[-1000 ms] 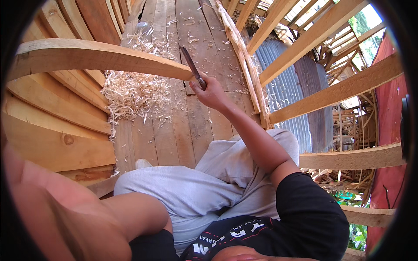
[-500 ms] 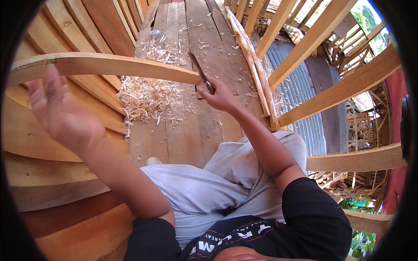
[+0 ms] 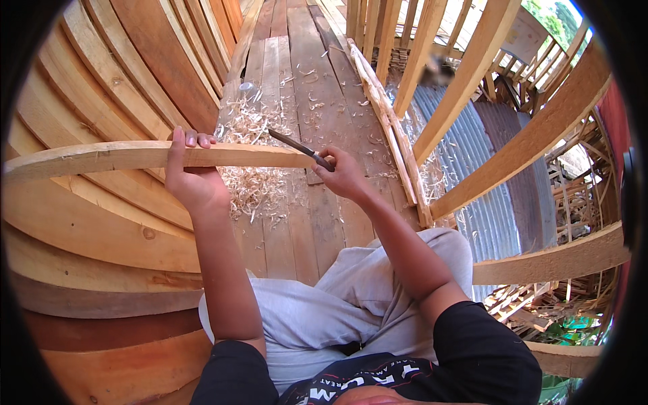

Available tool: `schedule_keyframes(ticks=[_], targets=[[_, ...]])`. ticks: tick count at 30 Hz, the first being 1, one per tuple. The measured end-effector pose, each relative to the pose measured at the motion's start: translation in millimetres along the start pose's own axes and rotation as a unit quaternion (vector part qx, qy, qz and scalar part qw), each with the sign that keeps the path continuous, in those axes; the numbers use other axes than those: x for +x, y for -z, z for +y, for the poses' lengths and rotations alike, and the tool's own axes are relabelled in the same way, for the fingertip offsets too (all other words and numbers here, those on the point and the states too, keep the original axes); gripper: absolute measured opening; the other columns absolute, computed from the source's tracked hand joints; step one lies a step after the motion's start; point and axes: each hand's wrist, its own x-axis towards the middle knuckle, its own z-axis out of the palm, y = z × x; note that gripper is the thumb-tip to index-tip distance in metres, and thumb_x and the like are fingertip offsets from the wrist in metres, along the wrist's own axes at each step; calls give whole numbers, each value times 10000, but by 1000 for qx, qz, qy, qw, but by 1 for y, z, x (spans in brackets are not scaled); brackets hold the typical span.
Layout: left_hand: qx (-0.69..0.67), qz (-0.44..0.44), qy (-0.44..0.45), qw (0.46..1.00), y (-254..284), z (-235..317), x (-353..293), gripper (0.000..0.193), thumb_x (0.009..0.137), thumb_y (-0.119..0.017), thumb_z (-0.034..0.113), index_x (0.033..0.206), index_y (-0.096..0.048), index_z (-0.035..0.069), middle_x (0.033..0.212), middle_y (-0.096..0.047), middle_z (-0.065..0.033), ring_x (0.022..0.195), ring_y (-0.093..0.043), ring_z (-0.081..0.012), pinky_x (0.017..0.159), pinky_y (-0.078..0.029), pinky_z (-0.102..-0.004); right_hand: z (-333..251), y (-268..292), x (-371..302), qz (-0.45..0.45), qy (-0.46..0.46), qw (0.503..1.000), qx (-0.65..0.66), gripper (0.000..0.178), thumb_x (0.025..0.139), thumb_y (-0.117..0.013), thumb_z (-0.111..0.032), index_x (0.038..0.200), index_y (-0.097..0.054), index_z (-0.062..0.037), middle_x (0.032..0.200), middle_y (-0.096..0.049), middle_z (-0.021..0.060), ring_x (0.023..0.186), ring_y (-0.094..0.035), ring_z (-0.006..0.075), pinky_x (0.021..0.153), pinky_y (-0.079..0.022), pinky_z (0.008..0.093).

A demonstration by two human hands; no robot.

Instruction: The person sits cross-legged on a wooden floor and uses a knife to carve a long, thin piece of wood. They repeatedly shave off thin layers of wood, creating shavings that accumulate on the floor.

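A long curved strip of pale wood runs from the left edge to the middle of the view. My left hand grips it from below, fingers hooked over its top edge. My right hand holds a dark-bladed knife by the handle. The blade points up and to the left and lies against the strip's right end. Under the strip lies a heap of pale wood shavings on the plank floor.
Curved hull planks rise on the left. Slanted wooden ribs stand on the right with corrugated metal sheet below them. A long rough batten edges the floor. My grey-trousered knees fill the lower middle.
My left hand came up from the lower left and took hold of the curved strip. The knife blade tipped from upright to lying leftward along the strip's end. The view shifted down.
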Motion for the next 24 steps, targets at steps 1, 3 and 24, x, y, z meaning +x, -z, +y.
schedule_keyframes(ticks=[1,3,24], targets=[[9,-7,-12,1000,0,-3,2,168,868,-654,177,928,-532,77,738,-443,-4,711,-463,-145,779,-394,-337,-3,3,-1,6,-7,1000,-8,206,905,-628,-181,1011,-600,-7,731,-616,95,673,-547,120,600,-430,321],[11,-20,-20,1000,-1,-6,3,174,868,-653,195,880,-514,92,717,-425,1,686,-444,-139,770,-387,-338,-6,5,-1,17,-20,999,-22,211,910,-621,-179,1032,-602,-7,745,-635,103,674,-552,125,603,-434,321],[104,-431,-109,890,-29,40,-34,151,789,-532,140,718,-406,97,541,-362,8,496,-364,-115,554,-314,-297,1,13,10,89,7,996,22,232,916,-607,-181,1056,-590,4,825,-619,102,731,-552,149,661,-455,326]])
